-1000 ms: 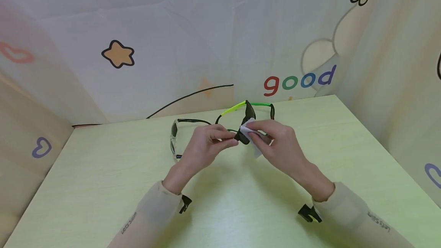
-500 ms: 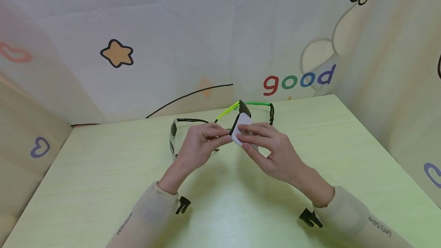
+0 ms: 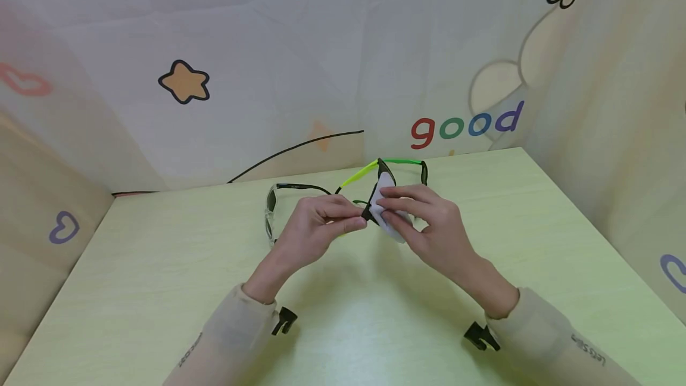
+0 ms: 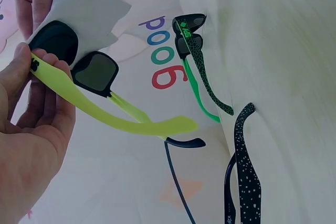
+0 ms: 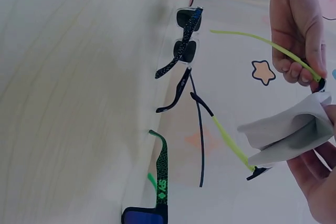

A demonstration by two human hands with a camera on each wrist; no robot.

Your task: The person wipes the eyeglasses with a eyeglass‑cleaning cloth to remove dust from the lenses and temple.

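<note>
In the head view my left hand (image 3: pixel 313 225) pinches one front corner of a pair of sunglasses with yellow-green temples (image 4: pixel 113 120), by the hinge. They are held above the table, temples unfolded and pointing away from me. My right hand (image 3: pixel 431 219) holds a pale cloth (image 3: pixel 382 195) folded over the lens nearest the left hand, thumb on one side and fingers on the other. Much of that lens is covered from the head view. The other dark lens (image 4: pixel 97 72) shows bare in the left wrist view.
Sunglasses with a clear frame (image 3: pixel 267 216) and dark temples stand on the table (image 3: pixel 177 279), left of the hands. Behind the hands are black-framed sunglasses with green temples (image 4: pixel 197 61). A printed curtain (image 3: pixel 300 64) hangs along the table's back edge.
The cloth went from bunched at the lens's lower part to spread flat over it, and is now folded round it. The sunglasses tilted left, then back right. The left hand keeps its pinch.
</note>
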